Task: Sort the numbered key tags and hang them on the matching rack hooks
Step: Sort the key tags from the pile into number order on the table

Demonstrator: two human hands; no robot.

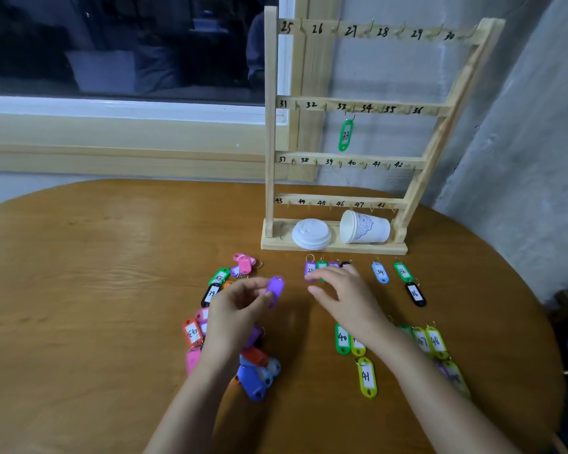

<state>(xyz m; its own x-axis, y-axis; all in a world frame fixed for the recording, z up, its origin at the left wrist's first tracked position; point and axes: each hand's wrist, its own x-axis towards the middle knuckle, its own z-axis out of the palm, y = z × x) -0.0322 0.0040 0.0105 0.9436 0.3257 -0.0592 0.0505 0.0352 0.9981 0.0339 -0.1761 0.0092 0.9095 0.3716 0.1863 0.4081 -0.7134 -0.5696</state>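
Note:
A wooden rack point(271, 132) with hooks numbered 25 to 48 stands at the back of the round table. Green tag 33 point(345, 135) hangs on hook 33. My left hand point(240, 309) pinches a purple tag point(274, 288) above a mixed pile of tags point(253, 371). My right hand point(341, 290) hovers with relaxed fingers over a short row of tags point(310, 269) in front of the rack, partly hiding them. Sorted tags lie to the right: blue 34 point(380, 272), green 26 point(403, 272), black 36 point(415, 294), green 40 point(342, 339), yellow 41 point(367, 376), yellow 48 point(436, 342).
A white paper cup point(364, 227) lies on its side on the rack's base beside a white lid point(311, 234). A window sill runs along the back left. A grey wall stands close on the right. The table edge point(538, 309) curves away at the right.

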